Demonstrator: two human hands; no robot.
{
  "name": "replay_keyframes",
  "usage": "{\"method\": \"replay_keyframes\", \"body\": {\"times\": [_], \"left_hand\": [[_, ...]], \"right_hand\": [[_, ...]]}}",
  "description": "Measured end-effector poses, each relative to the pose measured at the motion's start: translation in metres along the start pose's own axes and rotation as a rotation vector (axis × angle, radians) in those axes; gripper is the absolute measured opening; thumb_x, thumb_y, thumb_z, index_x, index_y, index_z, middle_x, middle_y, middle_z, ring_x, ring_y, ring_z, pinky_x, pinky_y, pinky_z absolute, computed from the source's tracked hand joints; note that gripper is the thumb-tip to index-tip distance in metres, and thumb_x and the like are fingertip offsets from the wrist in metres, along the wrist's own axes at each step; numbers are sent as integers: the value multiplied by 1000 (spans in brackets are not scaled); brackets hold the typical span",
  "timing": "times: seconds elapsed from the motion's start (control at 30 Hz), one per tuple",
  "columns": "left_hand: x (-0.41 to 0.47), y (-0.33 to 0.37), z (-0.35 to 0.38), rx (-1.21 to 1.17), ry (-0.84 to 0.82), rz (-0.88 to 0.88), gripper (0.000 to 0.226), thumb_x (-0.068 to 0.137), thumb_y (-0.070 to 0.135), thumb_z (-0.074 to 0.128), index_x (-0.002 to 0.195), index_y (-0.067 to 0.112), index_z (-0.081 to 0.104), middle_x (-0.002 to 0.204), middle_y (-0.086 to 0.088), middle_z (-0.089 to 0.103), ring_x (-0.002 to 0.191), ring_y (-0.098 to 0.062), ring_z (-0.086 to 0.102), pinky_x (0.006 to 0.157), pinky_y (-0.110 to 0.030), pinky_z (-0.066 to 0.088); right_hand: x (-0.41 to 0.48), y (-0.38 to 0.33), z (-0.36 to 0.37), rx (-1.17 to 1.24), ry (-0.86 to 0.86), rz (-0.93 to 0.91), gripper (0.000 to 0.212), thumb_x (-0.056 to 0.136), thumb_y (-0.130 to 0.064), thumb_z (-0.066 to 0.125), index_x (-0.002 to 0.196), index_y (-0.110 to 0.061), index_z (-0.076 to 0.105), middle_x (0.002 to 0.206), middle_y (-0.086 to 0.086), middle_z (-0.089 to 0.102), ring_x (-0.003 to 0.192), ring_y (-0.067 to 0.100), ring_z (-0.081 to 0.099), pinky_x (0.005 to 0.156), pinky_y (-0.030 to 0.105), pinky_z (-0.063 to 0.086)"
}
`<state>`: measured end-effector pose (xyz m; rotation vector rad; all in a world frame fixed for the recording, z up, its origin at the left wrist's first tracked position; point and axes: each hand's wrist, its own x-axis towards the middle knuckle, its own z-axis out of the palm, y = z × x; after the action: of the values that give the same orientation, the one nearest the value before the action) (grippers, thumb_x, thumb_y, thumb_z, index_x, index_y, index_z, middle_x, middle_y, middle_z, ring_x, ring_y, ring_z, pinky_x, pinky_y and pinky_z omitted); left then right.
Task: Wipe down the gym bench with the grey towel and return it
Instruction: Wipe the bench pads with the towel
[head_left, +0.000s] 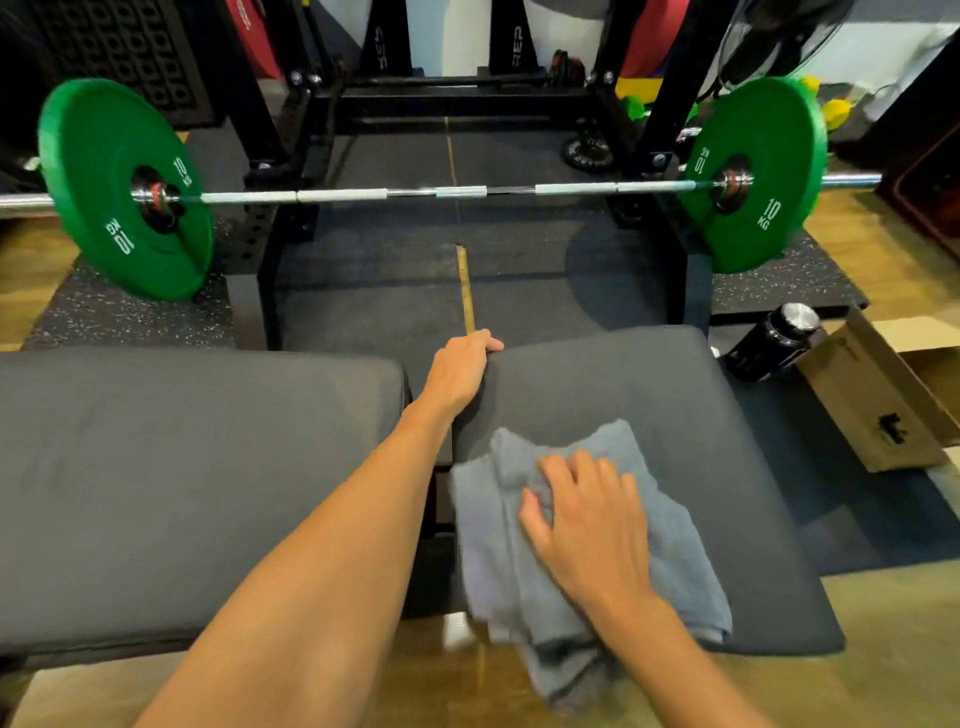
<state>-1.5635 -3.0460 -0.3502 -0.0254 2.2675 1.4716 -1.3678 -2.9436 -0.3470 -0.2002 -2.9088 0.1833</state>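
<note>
The gym bench lies across the view in two dark pads: a long back pad (182, 467) on the left and a seat pad (701, 415) on the right, with a gap between them. The grey towel (680, 551) lies crumpled on the seat pad and hangs over its near edge. My right hand (587, 525) presses down on the towel with fingers spread and slightly bent. My left hand (462, 369) grips the far left corner of the seat pad, fingers curled over its edge.
A barbell (415, 193) with green 10 kg plates (124, 192) stands on the rubber mat beyond the bench, inside a black rack (291, 156). A black bottle (774, 340) and an open cardboard box (878, 395) sit on the floor at the right.
</note>
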Motion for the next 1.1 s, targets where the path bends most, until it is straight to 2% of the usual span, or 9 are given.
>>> {"method": "replay_keyframes", "body": {"times": [0.13,0.27,0.33,0.4,0.57,0.73,0.83,0.93,1.1], "left_hand": [[18,-15,-4,-214,-57,-15,52,89,44,23,83,27,72,117,-4,67,105,-17,59,90,-32,41],[37,-25,-16,-332,-85,-14,47,93,45,27,79,19,64,89,-5,65,88,-22,56,85,-35,42],[44,-27,-23,-354,-88,-48,55,98,51,25,110,14,64,111,-7,63,105,-22,56,96,-37,41],[39,-25,-26,-228,-20,-6,63,96,59,24,136,16,50,136,-4,53,125,-22,48,104,-38,36],[-8,-24,-28,-61,80,215,40,89,45,59,122,23,56,111,6,56,102,-13,53,72,-17,37],[-57,-41,-44,151,5,344,30,88,48,59,102,22,63,102,0,68,96,-18,60,82,-37,49],[-73,-32,-68,117,40,398,20,88,32,64,101,17,68,98,0,70,95,-16,62,86,-33,49],[-80,-14,-118,31,107,429,13,84,23,69,96,20,71,89,7,69,88,-8,61,80,-19,47],[-79,-12,-216,138,170,304,21,76,21,63,92,30,72,86,5,69,86,-16,63,83,-31,50]], "right_hand": [[39,-16,22,-28,87,-29,23,84,-37,47,86,-17,59,74,5,54,66,27,49,58,38,31],[146,-29,49,-71,122,-25,27,86,-33,44,91,-12,61,79,12,60,73,34,55,61,41,33],[177,-34,59,-77,81,-56,27,90,-32,43,95,-11,59,85,13,61,80,35,55,65,42,32],[183,-36,59,-75,81,-32,27,92,-33,43,96,-11,58,88,14,63,83,36,55,69,43,33],[128,-52,43,-19,148,93,25,91,-30,49,80,-9,55,76,14,62,74,36,54,66,44,35],[64,-75,24,52,53,142,23,88,-26,53,72,-11,46,68,10,56,67,33,52,63,45,39],[62,-93,6,199,57,178,25,89,-28,54,72,-12,43,70,8,57,69,32,53,61,40,35],[76,-132,-16,336,152,147,24,88,-31,53,73,-15,43,72,4,57,70,29,51,59,37,34],[103,-193,-21,400,117,-12,20,98,-29,43,107,-17,56,103,5,62,97,30,51,73,43,36]]}}
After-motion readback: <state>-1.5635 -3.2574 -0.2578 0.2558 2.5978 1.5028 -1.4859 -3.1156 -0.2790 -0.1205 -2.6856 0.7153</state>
